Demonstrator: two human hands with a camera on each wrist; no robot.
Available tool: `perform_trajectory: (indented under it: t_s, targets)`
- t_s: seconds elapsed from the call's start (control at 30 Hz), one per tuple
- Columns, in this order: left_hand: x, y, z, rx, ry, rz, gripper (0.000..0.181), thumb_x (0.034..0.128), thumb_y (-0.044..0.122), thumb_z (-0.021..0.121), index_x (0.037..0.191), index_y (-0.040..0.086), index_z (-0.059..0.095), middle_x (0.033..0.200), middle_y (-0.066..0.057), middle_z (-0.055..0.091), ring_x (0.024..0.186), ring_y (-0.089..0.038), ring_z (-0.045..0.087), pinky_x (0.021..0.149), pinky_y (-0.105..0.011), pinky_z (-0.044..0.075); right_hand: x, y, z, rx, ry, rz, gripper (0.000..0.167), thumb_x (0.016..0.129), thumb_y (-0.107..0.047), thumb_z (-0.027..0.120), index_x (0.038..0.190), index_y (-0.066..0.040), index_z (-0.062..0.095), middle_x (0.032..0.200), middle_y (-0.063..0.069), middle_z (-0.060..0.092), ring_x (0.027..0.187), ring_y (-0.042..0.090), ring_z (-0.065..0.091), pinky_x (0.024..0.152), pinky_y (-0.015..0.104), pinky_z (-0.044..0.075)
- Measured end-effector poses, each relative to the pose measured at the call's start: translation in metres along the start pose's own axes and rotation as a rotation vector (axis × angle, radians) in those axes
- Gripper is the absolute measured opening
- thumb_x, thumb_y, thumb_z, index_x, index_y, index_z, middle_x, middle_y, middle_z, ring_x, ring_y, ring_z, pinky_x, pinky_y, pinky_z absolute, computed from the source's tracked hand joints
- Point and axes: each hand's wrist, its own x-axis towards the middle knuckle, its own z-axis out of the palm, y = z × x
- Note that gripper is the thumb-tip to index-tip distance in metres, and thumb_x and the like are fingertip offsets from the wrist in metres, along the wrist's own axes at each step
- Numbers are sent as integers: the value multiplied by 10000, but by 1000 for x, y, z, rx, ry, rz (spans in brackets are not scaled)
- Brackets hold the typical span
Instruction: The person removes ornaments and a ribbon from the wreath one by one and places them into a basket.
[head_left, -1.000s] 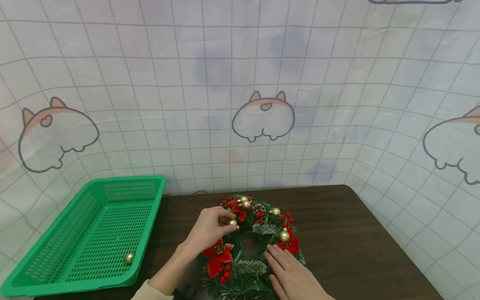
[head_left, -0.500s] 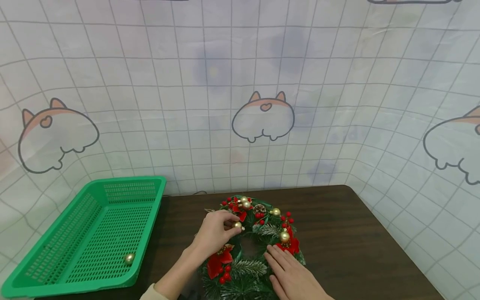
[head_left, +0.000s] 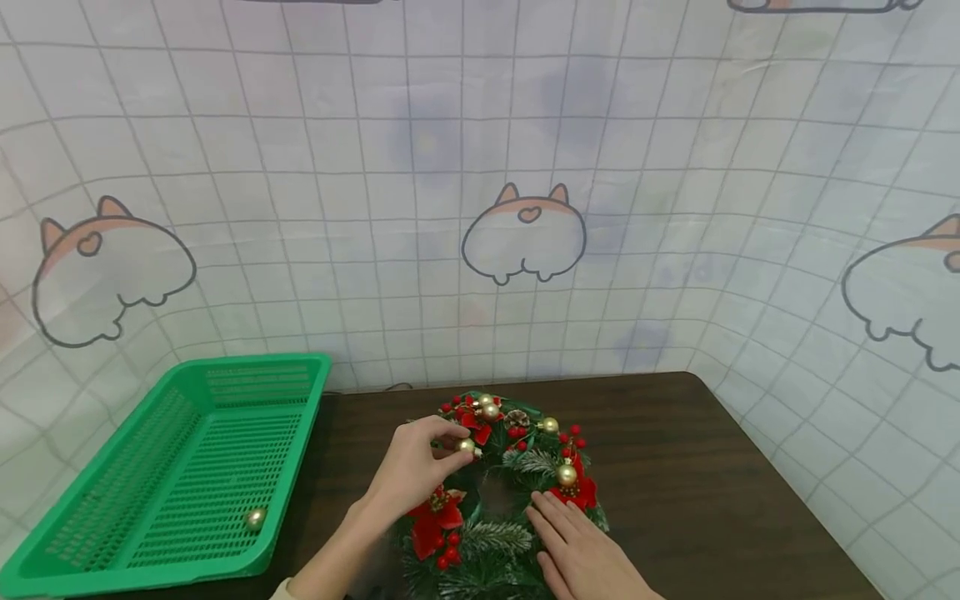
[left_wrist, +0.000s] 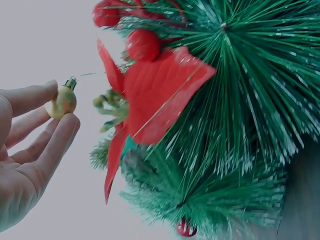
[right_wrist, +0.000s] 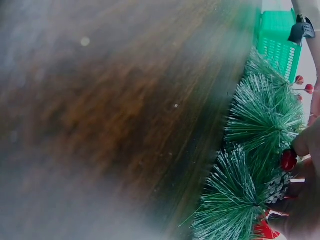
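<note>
A green wreath [head_left: 487,575] with red flowers, red berries and a pine cone [head_left: 516,418] lies on the table. Above its left side, my left hand [head_left: 408,471] pinches a small gold bauble [left_wrist: 63,103] between thumb and fingers. The bauble's cap points away from the palm, and a thin loop seems to run from it toward the red flower [left_wrist: 155,95]. My right hand [head_left: 588,550] rests with straight fingers on the wreath's lower right. Several other gold baubles sit on the wreath, one [head_left: 567,475] by the right flower.
On the left stands a green plastic basket [head_left: 296,454] with one gold bauble [head_left: 256,519] inside. A dark wooden table [head_left: 690,483] extends right of the wreath. Behind it hangs a white gridded cloth [head_left: 420,317] with cartoon prints.
My left hand, with the bauble, shifted slightly right over the wreath, then came back left. The right hand stayed in place on the wreath.
</note>
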Motion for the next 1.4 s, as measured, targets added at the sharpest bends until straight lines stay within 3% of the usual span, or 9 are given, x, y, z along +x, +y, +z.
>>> perform_trajectory:
  t_s: [0.3, 0.7, 1.1, 1.27, 1.4]
  targets:
    - [-6, 1, -20, -42, 58, -46, 210, 879, 49, 824, 1081, 92, 782, 1021, 38, 700, 893, -165, 689, 768, -239, 594, 4, 2, -3, 26, -40, -2, 457, 1083, -283, 546, 1440, 2, 575, 1489, 175, 529, 1363, 301, 511, 1040, 476, 498]
    - [-15, -7, -44, -24, 136, -66, 231, 870, 83, 841, 1092, 96, 776, 992, 39, 705, 850, -101, 698, 774, -233, 588, 2, 1, -3, 24, -25, -10, 455, 1080, -276, 553, 1438, 3, 575, 1480, 171, 538, 1354, 296, 520, 1036, 465, 502]
    - [-32, -15, -74, -42, 216, -113, 278, 868, 48, 835, 1130, 95, 757, 1051, -21, 719, 937, -213, 698, 818, -277, 597, 3, 1, -2, 26, -47, -19, 457, 1078, -270, 555, 1440, 8, 571, 1481, 173, 536, 1353, 304, 519, 1040, 468, 500]
    - [-40, -17, -88, -37, 239, -145, 274, 896, 115, 826, 1159, 88, 753, 1094, -34, 722, 993, -229, 686, 857, -314, 593, 3, 0, -2, 23, -44, -16, 457, 1076, -274, 561, 1437, 5, 576, 1479, 171, 538, 1353, 303, 520, 1041, 465, 499]
    - [-46, -19, -98, -29, 254, -179, 289, 912, 162, 818, 1181, 85, 747, 1119, -51, 717, 1034, -253, 678, 870, -277, 582, 2, -1, -2, 16, -31, -13, 452, 1064, -268, 581, 1428, 0, 587, 1472, 165, 547, 1346, 298, 527, 1037, 461, 502]
